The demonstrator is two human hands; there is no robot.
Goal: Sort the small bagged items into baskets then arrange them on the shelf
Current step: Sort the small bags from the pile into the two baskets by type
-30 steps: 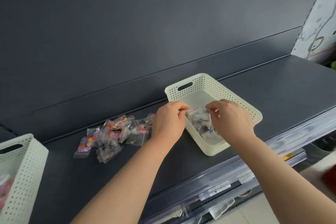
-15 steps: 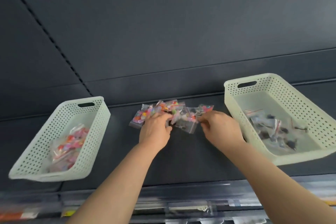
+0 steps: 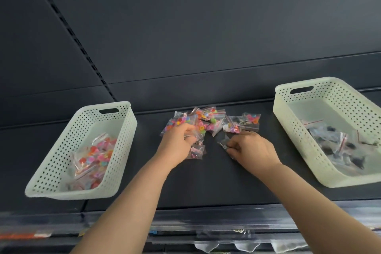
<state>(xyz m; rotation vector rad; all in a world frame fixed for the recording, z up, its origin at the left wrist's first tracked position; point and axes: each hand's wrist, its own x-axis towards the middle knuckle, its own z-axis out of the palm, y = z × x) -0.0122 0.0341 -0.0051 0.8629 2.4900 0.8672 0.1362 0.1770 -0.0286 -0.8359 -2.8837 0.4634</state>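
1. While both hands work at the middle of the dark shelf, a loose pile of small bags lies on it between two white perforated baskets, close to the far edge where the shelf meets the back panel.
2. The pile spreads from left to right, so its long axis runs along the back of the shelf. Its bags lie flat and overlap at mixed angles. Most show coloured round pieces, and some have a red seal strip.
3. The left hand sits on the near left part of the pile, its fingers curled down around a coloured bag. A small pink bag lies flat just beside this hand, on its near right side.
4. The right hand is at the near right of the pile. Its fingers are curled and pinch a clear bag with something dark inside. This bag juts out to the left of the fingertips, toward the pile.
5. The left basket has its long axis running from near left to far right, with its handle slot at the far end. It holds bags of coloured pieces.
6. The right basket has its long axis running from near right to far left, also with its handle slot at the far end. The frame edge cuts off its right side. It holds clear bags with dark items.
7. The pile touches neither basket.
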